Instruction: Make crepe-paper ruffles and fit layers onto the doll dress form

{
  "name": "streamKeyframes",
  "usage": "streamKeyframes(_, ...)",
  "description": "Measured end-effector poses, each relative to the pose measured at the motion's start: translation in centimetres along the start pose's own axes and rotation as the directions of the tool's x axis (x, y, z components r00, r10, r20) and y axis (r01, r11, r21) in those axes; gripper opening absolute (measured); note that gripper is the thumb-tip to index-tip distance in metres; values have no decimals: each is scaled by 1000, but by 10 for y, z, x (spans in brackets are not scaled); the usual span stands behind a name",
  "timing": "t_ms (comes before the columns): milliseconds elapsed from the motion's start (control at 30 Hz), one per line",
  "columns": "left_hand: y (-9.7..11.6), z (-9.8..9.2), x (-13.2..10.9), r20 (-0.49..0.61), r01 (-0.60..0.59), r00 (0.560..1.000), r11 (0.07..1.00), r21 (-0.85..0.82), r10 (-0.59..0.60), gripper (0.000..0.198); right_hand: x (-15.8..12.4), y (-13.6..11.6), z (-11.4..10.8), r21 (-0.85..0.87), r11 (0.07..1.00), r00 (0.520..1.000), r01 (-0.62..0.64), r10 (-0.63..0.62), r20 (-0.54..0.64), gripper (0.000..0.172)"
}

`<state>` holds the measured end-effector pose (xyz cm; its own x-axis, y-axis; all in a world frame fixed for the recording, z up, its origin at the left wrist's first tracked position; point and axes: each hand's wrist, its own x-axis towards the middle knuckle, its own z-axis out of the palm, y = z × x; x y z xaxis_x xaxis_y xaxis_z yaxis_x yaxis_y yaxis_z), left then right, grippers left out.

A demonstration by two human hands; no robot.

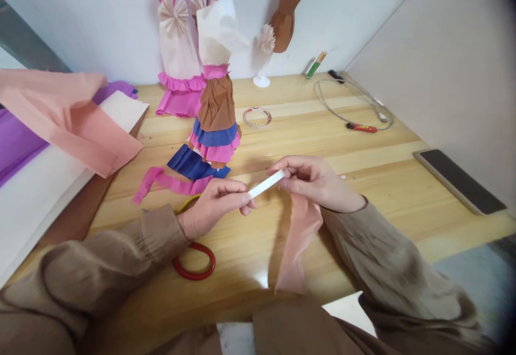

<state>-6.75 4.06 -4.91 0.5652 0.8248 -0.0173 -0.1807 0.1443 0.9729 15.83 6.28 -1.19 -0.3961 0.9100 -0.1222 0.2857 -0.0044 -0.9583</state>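
Observation:
A short, narrow white strip (pixel 266 184) is stretched at a slant between my two hands, above the table. My left hand (pixel 220 204) pinches its lower end between thumb and fingers. The upper end is pinched by my right hand (pixel 318 183). A peach crepe paper strip (pixel 296 242) hangs down below my right hand, its top hidden by the fingers. Partly under my left wrist lie scissors with a red and yellow handle (pixel 195 261). Beyond my left hand are a pink crepe strip (pixel 173 184) and a blue crepe piece (pixel 189 162).
A dress form in a layered paper dress (pixel 217 97) stands ahead, with other paper dresses (pixel 179 48) behind. Crepe sheets (pixel 76 123) pile up at left. A bracelet (pixel 257 118), a cable (pixel 322 99), a glue stick (pixel 315 65) and a phone (pixel 459 180) lie on the table.

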Motion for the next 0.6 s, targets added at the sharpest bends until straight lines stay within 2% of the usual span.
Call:
streamKeyframes(133, -1, -1, 3, -26, -54, 998, 975, -217, 49, 25, -6, -6, -12, 44, 997, 998, 59, -59, 3, 33)
streamKeyframes(233, 1, -1, 5, -40, -72, 997, 950, -304, 63, 26, -9, -9, -16, 126, 990, 998, 66, -68, 12, 32)
streamKeyframes(433, 6, 1, 5, -58, -26, 998, 958, -284, 10, 25, -12, -14, -6, 242, 970, 992, 1, -31, 121, 23)
streamKeyframes(600, 3, 0, 5, -91, -27, 996, 970, -240, 6, 24, -11, -16, -4, 172, 985, 990, -18, -7, 144, 11)
